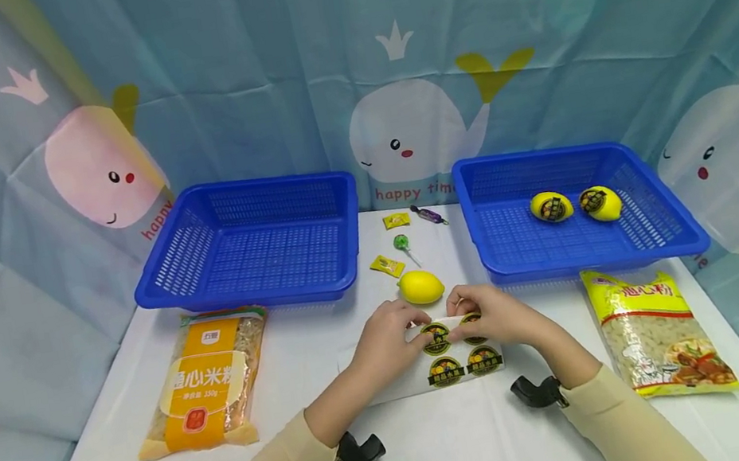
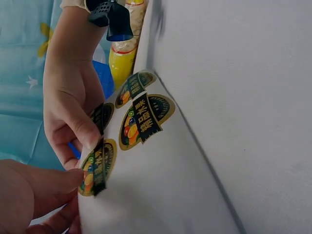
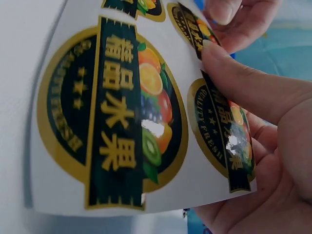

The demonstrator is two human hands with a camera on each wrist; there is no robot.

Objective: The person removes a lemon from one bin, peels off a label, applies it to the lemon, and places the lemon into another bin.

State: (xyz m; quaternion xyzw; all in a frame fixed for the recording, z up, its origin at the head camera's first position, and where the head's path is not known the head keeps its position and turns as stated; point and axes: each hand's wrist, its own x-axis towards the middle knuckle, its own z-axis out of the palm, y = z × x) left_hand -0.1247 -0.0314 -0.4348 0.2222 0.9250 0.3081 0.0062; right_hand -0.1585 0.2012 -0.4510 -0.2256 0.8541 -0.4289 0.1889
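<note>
A white sheet of stickers [image 1: 394, 388] lies in front of me, bearing several black-and-gold oval fruit stickers [image 3: 117, 112] on its right part. My left hand [image 1: 388, 340] pinches its far edge between thumb and fingers, the thumb right at one sticker [image 2: 100, 165]. Beside it, my right hand [image 1: 499, 316] grips the same edge, thumb on top and fingers beneath. The edge is lifted and bends in both wrist views. The thumbs are close together. Just beyond the hands sits a plain yellow lemon [image 1: 420, 287].
Two lemons with stickers, one [image 1: 550, 207] beside the other [image 1: 601, 203], lie in the right blue basket [image 1: 592, 264]. Another blue basket [image 1: 250, 302] stands left. Wrapped candies [image 1: 387, 265] and a green lollipop [image 1: 401, 242] lie between. Pasta bags flank the table, left [image 1: 208, 381] and right [image 1: 661, 333].
</note>
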